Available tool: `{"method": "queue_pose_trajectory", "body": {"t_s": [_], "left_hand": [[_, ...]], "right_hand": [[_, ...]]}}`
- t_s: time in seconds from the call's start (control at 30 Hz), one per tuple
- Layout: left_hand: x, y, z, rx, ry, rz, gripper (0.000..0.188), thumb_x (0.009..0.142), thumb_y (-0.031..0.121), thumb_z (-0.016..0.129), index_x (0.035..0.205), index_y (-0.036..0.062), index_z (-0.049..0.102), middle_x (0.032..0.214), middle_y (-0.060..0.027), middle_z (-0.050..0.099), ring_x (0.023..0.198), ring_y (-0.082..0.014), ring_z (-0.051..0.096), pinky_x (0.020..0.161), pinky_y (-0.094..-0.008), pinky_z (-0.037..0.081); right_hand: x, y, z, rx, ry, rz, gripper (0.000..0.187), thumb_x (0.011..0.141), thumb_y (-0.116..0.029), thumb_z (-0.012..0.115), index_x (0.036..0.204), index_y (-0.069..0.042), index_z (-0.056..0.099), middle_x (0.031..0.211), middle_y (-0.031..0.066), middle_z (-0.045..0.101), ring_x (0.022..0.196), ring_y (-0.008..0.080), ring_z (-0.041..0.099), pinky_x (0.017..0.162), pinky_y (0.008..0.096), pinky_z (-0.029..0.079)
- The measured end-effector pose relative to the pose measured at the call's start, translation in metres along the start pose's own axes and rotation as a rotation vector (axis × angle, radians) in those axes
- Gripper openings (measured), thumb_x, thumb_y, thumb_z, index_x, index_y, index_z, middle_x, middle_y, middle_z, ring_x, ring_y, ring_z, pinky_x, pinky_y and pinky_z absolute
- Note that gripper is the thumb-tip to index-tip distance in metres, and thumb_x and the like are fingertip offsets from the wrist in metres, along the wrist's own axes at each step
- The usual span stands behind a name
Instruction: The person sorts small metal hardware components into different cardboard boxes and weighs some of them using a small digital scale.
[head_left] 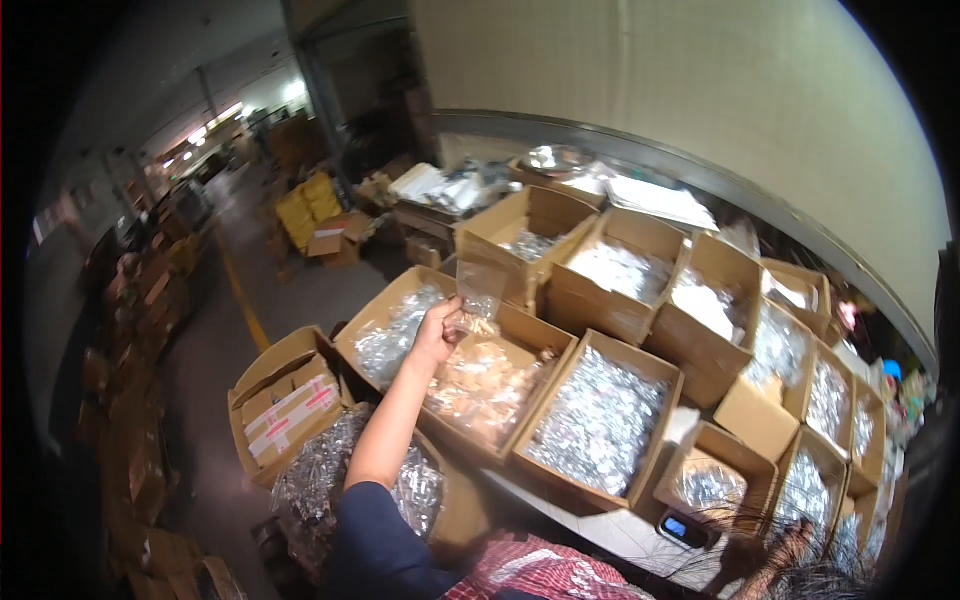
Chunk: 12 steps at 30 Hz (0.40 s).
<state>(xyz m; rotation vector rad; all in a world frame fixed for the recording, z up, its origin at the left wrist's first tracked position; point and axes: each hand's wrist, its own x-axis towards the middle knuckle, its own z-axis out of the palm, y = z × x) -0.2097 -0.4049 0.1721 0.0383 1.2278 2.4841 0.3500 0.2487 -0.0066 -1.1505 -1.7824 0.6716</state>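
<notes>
My left hand [438, 332] is closed on the top of a clear plastic bag [482, 287], held above a long cardboard box [508, 450]. Tan-coloured bagged pieces [485, 385] fill the part of that box beneath it, and clear bags with silvery contents [397, 335] lie in its left part. At the lower right, my right hand [790, 545] is by a box of small silvery packets [803, 490]. Strands of hair and shade cover its fingers, so its grip is hidden.
Several open cartons stand in rows to the right, among them one with silvery packets [600, 420]. A small device with a lit screen [687, 528] sits near the front edge. Clear bags [325, 470] bulge at lower left, beside a taped carton [290, 415]. A pale wall [680, 70] rises behind.
</notes>
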Motion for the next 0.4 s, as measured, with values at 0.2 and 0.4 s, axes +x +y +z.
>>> {"method": "queue_pose_trajectory", "body": {"t_s": [0.2,0.4], "left_hand": [[-0.040,-0.132,0.134,0.090,-0.389,-0.443,0.008,0.096,0.015,0.048,0.097,0.0152,0.055,0.055,0.0111,0.031,0.043,-0.0012,0.025,0.039,-0.0179,0.018],[-0.103,-0.250,0.223,0.266,-0.333,-0.532,0.010,0.094,0.021,0.053,0.096,0.0132,0.059,0.067,0.0034,0.050,0.060,-0.0076,0.051,0.052,-0.0201,0.037]], "right_hand": [[-0.006,-0.051,0.015,-0.055,0.020,-0.142,0.028,0.083,-0.007,0.050,0.105,0.005,0.062,0.089,0.0151,0.065,0.078,0.0232,0.059,0.073,0.0333,0.048],[-0.006,-0.051,0.016,0.298,-0.042,-0.017,0.026,0.084,-0.005,0.050,0.105,0.006,0.062,0.086,0.0109,0.066,0.066,0.0164,0.062,0.063,0.0278,0.051]]}}
